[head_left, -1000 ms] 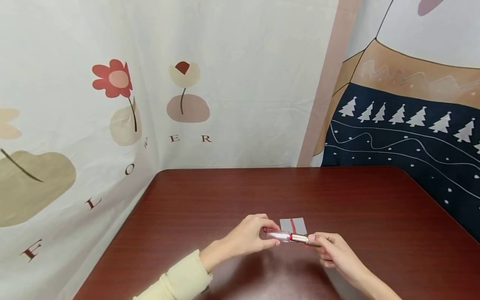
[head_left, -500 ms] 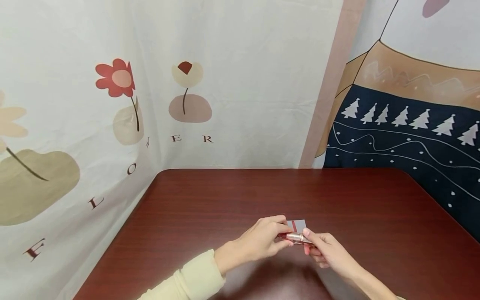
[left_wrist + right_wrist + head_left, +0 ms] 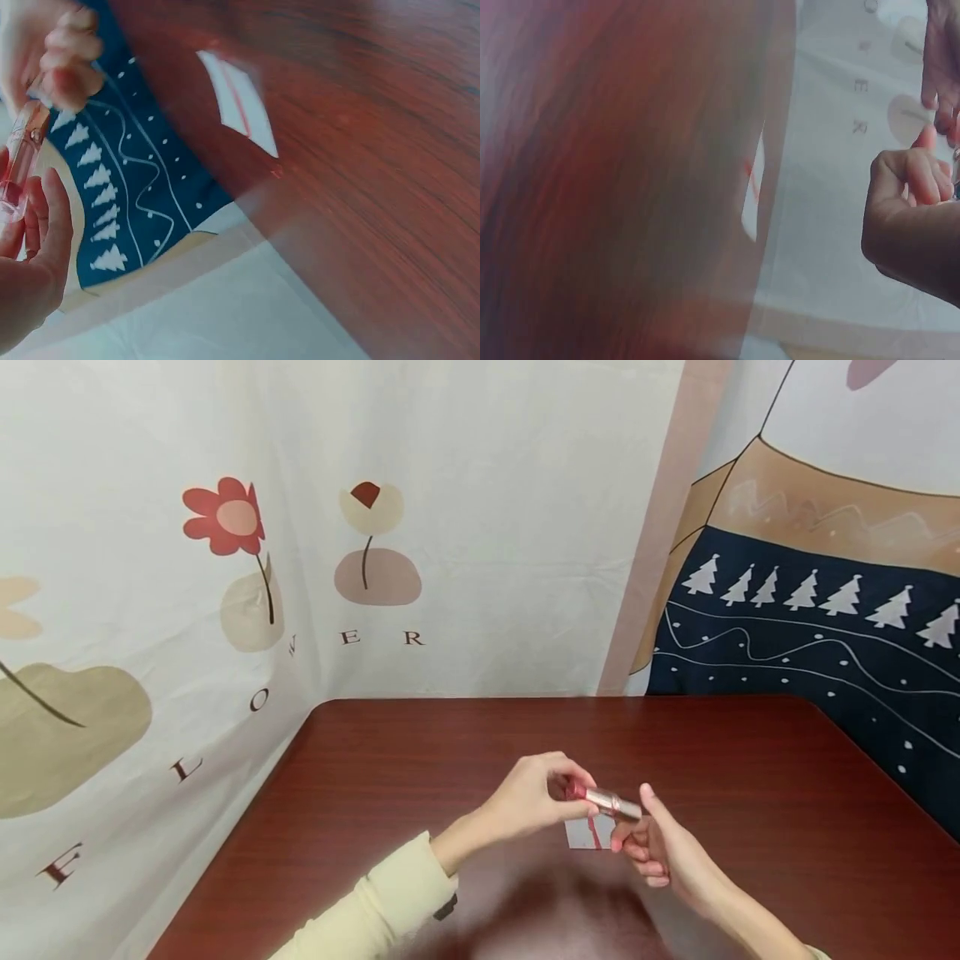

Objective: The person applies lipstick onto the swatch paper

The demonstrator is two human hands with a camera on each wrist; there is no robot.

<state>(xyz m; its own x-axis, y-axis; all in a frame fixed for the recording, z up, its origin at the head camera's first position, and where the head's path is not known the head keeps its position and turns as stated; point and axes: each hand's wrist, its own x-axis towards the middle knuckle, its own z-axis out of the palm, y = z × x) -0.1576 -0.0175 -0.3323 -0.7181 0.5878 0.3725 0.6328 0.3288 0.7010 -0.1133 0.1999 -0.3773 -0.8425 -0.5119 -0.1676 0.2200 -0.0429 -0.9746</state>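
Observation:
A lipstick (image 3: 613, 803) with a metallic rose-gold body and a clear cap over its red tip is held above the table. My left hand (image 3: 528, 795) pinches its capped end between thumb and fingers. In the left wrist view the lipstick (image 3: 27, 146) slants up from the left fingers toward the right hand. My right hand (image 3: 678, 852) is at the base end, its thumb raised off the lipstick and its other fingers loosely bent below. Under the lipstick lies a small white paper (image 3: 581, 835) with a red streak across it.
The dark reddish-brown table (image 3: 450, 735) has rounded far corners. A pale curtain (image 3: 487, 527) printed with flowers and letters hangs behind and at the left. To the right hangs a navy cloth (image 3: 750, 643) with white trees.
The clear cap has gone over the red tip, and the left hand has lifted the lipstick up and right. The right thumb, earlier pressed on the lipstick, has come off it.

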